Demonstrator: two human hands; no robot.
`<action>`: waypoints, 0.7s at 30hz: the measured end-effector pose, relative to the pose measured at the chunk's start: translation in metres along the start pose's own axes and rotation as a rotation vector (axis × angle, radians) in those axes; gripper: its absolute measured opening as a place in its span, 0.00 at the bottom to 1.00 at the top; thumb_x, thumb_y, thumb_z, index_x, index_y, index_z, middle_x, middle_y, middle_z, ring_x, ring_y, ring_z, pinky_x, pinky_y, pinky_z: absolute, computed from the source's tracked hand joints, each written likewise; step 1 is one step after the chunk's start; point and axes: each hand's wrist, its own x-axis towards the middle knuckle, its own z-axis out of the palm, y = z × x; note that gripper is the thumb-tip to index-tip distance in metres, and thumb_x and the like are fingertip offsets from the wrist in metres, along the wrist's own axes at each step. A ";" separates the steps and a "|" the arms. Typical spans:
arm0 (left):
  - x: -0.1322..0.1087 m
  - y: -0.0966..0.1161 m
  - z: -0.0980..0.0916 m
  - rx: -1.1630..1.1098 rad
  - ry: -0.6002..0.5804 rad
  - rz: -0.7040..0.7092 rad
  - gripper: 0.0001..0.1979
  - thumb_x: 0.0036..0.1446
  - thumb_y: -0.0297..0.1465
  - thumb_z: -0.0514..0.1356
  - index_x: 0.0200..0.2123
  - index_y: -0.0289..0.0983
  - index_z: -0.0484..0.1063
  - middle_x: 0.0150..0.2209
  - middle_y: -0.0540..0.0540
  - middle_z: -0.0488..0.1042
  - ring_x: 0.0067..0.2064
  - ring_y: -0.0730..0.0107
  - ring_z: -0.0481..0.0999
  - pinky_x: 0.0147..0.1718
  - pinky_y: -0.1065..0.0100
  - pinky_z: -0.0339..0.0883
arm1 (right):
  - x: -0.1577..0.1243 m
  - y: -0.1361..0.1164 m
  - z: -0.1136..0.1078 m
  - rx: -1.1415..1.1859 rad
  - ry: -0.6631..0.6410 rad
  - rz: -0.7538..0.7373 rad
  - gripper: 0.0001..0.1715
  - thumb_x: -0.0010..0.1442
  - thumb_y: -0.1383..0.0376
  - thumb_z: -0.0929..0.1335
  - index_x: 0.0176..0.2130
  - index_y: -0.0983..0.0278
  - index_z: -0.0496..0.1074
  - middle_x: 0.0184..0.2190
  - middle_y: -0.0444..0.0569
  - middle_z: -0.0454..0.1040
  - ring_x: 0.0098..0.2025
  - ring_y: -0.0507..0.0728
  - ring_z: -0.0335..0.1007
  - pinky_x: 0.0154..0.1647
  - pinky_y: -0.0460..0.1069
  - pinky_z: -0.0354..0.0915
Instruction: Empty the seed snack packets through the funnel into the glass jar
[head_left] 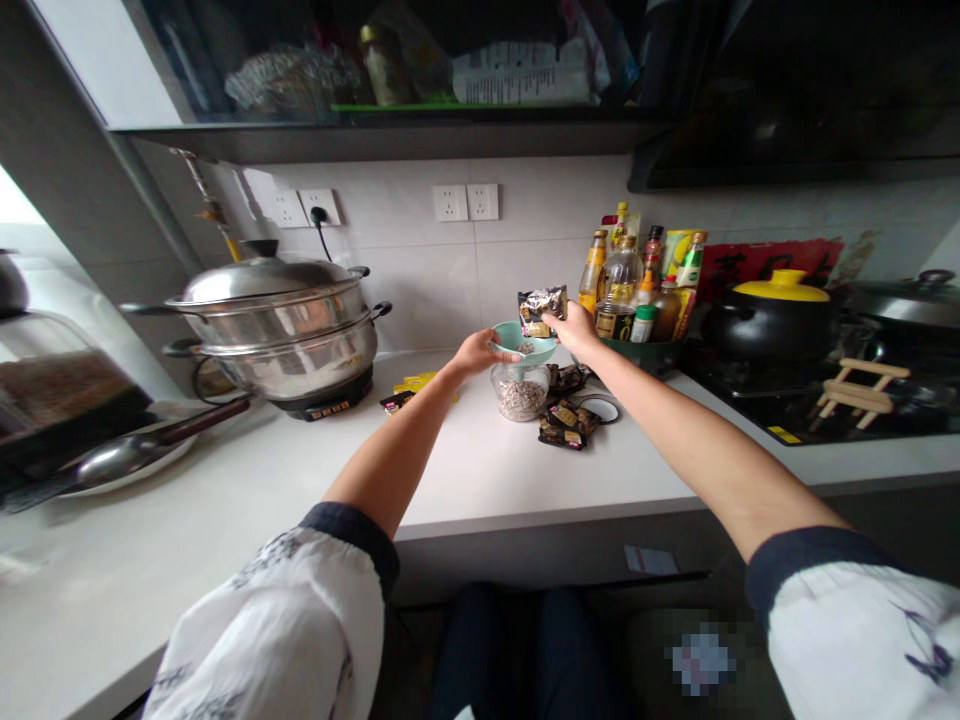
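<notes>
A light green funnel-like bowl (505,334) sits over the mouth of a clear glass jar (522,392), which holds small grey-brown pieces. My left hand (480,353) grips the bowl by its left rim. Above the bowl's right side, my right hand (571,328) holds a small black and gold packet (537,308) tilted over it. Some small pieces lie inside the bowl. Several black packets (568,422) are on the counter right of the jar, beside a round ring-like lid (600,407).
A steel steamer (281,330) stands at left, near a pan (127,458) on a plate. Yellow and black packets (409,388) lie left of the jar. Sauce bottles (622,285) stand behind my right hand. A black pot (776,320) and wooden rack (859,392) are at the stove (739,400).
</notes>
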 end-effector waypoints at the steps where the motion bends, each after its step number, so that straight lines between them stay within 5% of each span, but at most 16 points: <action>1: 0.001 0.000 0.000 0.000 0.003 0.007 0.28 0.25 0.46 0.72 0.27 0.35 0.67 0.24 0.54 0.64 0.28 0.75 0.62 0.27 0.72 0.53 | 0.000 -0.001 0.000 0.001 0.002 0.004 0.14 0.54 0.63 0.68 0.40 0.67 0.71 0.35 0.51 0.76 0.30 0.55 0.74 0.30 0.49 0.73; 15: -0.006 -0.004 0.001 -0.059 0.073 0.015 0.27 0.23 0.42 0.73 0.24 0.36 0.65 0.23 0.54 0.62 0.27 0.76 0.61 0.26 0.72 0.51 | 0.008 0.012 0.006 -0.028 0.042 -0.038 0.15 0.53 0.61 0.69 0.41 0.66 0.71 0.38 0.52 0.76 0.42 0.60 0.74 0.44 0.54 0.71; 21: -0.007 -0.011 0.002 -0.216 0.041 -0.004 0.28 0.24 0.41 0.74 0.26 0.36 0.63 0.21 0.55 0.63 0.25 0.77 0.62 0.25 0.73 0.52 | 0.005 0.012 0.006 0.058 0.024 -0.018 0.15 0.53 0.61 0.68 0.41 0.66 0.71 0.37 0.52 0.76 0.37 0.58 0.74 0.35 0.52 0.73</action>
